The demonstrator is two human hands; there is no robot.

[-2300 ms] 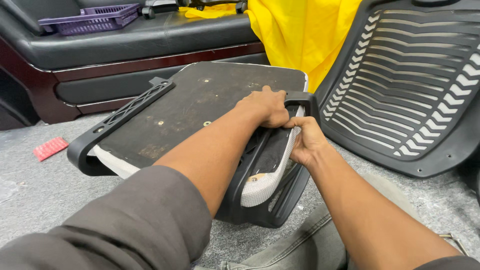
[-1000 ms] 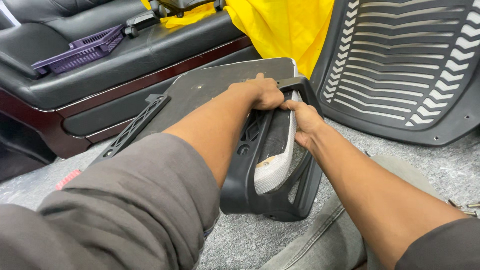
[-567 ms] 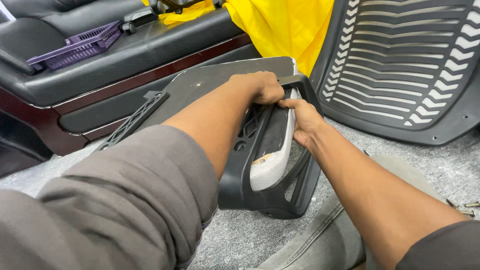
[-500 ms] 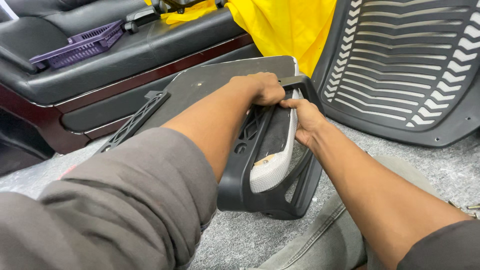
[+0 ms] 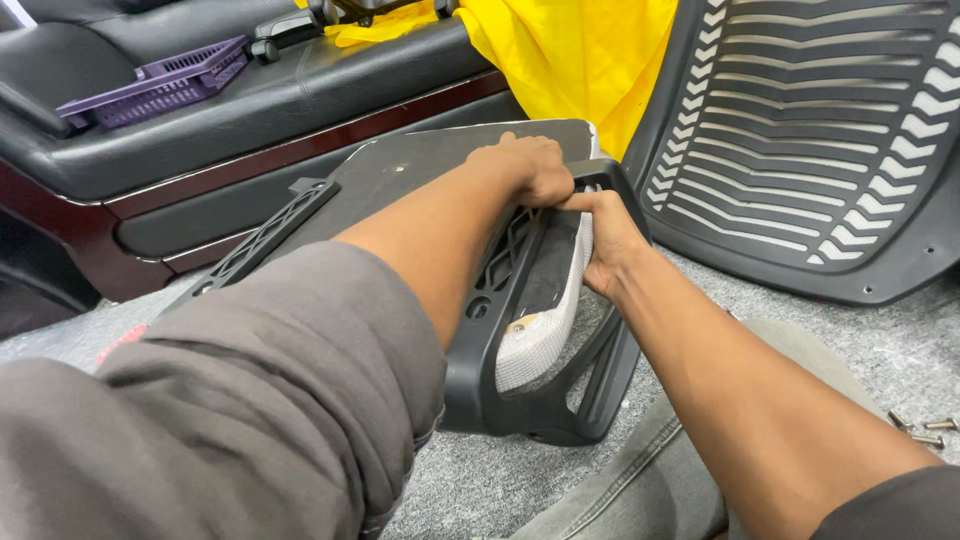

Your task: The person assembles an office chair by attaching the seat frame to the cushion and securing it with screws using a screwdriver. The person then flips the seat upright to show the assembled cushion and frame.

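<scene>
Seen from the head camera, the left hand [image 5: 525, 170] is curled tight over the top bar of the black armrest frame [image 5: 480, 370], and the right hand [image 5: 603, 240] clamps the pale cushioned edge of the chair seat [image 5: 420, 165] just beside it, the two hands almost touching. The seat lies upside down and tilted under both forearms, with the left sleeve [image 5: 230, 400] hiding much of its near side. Beyond the hands sit a black sofa [image 5: 250, 90] with a purple basket [image 5: 160, 80] and yellow cloth [image 5: 570, 60], a slatted chair back [image 5: 830, 150] leans to the right, and loose screws [image 5: 915, 430] lie on the grey carpet [image 5: 480, 480] by the right elbow.
</scene>
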